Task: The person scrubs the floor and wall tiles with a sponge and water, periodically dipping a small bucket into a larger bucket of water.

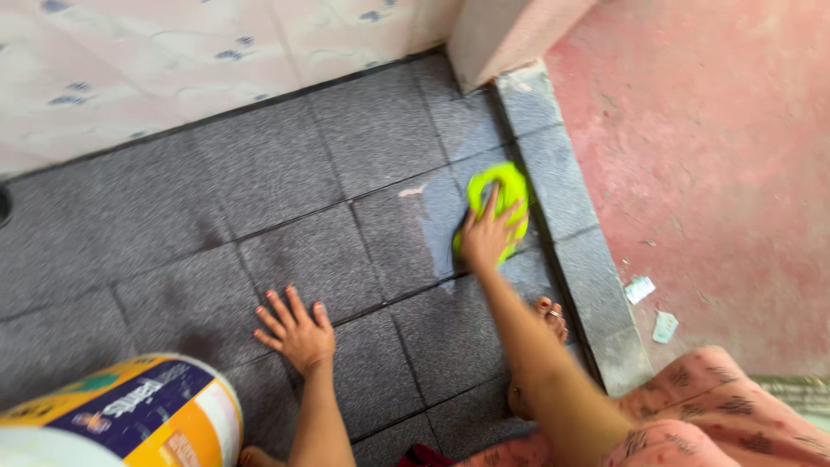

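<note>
A bright green scrubber (499, 201) lies flat on the grey tiled floor (285, 190), right beside the raised grey kerb (562, 207), with a wet patch around it. The right hand (489, 235) presses down on the scrubber, fingers spread over its top. Well away from the kerb, the left hand (296, 329) rests palm-down on the tiles, fingers splayed and holding nothing. A paint bucket (121, 415) stands farther still from the kerb.
</note>
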